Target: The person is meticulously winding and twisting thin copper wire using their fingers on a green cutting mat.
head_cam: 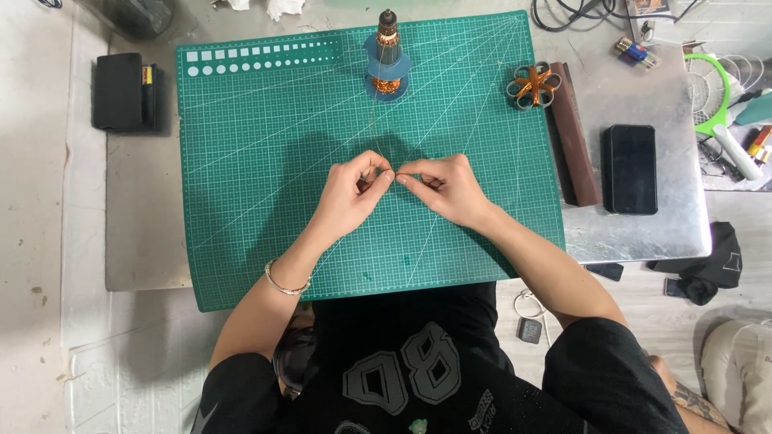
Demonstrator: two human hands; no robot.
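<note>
My left hand and my right hand meet fingertip to fingertip over the middle of a green cutting mat. Both pinch a thin copper wire that runs up the mat to a blue spool of copper wire standing at the mat's far edge. A small dark piece shows between my left fingers; what it is cannot be made out. A thin bracelet circles my left wrist.
A small orange and grey wheel-shaped part lies at the mat's upper right beside a long brown bar. A black phone lies right of the bar. A black case rests left of the mat. Cables and tools crowd the far right.
</note>
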